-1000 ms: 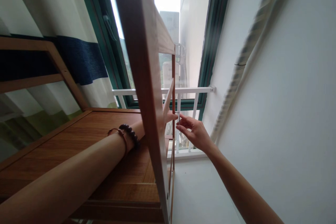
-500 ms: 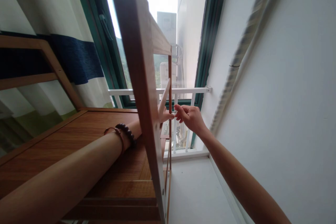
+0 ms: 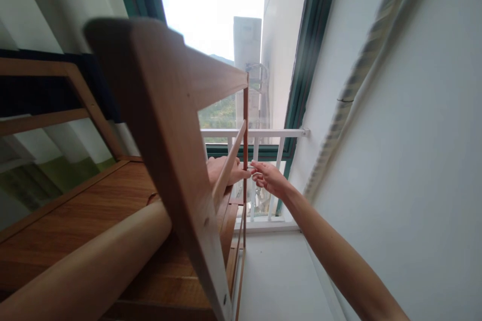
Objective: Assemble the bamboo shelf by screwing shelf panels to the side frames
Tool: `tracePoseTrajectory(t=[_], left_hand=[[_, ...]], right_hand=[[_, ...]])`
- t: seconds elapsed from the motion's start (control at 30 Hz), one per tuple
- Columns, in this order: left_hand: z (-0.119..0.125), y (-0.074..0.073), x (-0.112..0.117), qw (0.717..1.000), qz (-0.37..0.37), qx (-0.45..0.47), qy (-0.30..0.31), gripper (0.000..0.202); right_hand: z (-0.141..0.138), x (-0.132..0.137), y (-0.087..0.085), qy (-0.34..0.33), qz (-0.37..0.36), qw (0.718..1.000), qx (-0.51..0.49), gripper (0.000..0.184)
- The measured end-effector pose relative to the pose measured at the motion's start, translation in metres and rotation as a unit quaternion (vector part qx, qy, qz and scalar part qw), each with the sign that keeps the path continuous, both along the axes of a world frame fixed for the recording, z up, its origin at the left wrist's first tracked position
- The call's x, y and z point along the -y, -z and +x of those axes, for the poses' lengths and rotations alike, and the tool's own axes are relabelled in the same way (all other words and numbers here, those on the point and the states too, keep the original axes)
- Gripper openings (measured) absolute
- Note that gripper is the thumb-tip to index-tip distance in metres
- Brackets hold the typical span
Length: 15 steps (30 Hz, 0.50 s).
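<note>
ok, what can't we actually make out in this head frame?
- Left hand: mostly hidden behind the slanted wooden rail; grip unclear.
- Item pinched by right hand at the thin upright post: too small to identify.
- Left wrist: covered by the near wooden frame post.
- Wall cord: blurred, cut off by the top edge.

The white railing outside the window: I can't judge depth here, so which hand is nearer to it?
Right, probably. The right hand overlaps the white railing bars beyond the far post; the left hand stays inside the wooden frame, touching that post.
</note>
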<state>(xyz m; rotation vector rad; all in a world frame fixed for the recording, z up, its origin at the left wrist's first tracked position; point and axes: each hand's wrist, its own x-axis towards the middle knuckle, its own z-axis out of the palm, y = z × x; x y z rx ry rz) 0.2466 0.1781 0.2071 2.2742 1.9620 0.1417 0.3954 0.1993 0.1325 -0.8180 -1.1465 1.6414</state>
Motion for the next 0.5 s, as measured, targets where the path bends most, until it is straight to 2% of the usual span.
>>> tracePoseTrajectory(t=[0.13, 0.23, 0.37, 0.5], left_hand=[[-0.002, 0.003, -0.003, 1.000, 0.003, 0.003, 0.004, 0.048], [0.000, 0.001, -0.001, 1.000, 0.004, -0.006, -0.004, 0.051], [0.004, -0.004, 0.003, 1.000, 0.002, -0.015, -0.013, 0.050], [0.008, -0.006, 0.006, 1.000, -0.002, -0.011, -0.020, 0.040]], right_hand=[[-0.002, 0.011, 0.013, 0.031, 0.064, 0.997, -0.023, 0.034], [-0.004, 0.018, 0.024, 0.064, 0.126, 0.990, 0.004, 0.036], [-0.002, 0.024, 0.037, 0.066, 0.180, 0.980, 0.059, 0.034], [0.000, 0.035, 0.038, 0.077, 0.204, 0.971, 0.097, 0.032]])
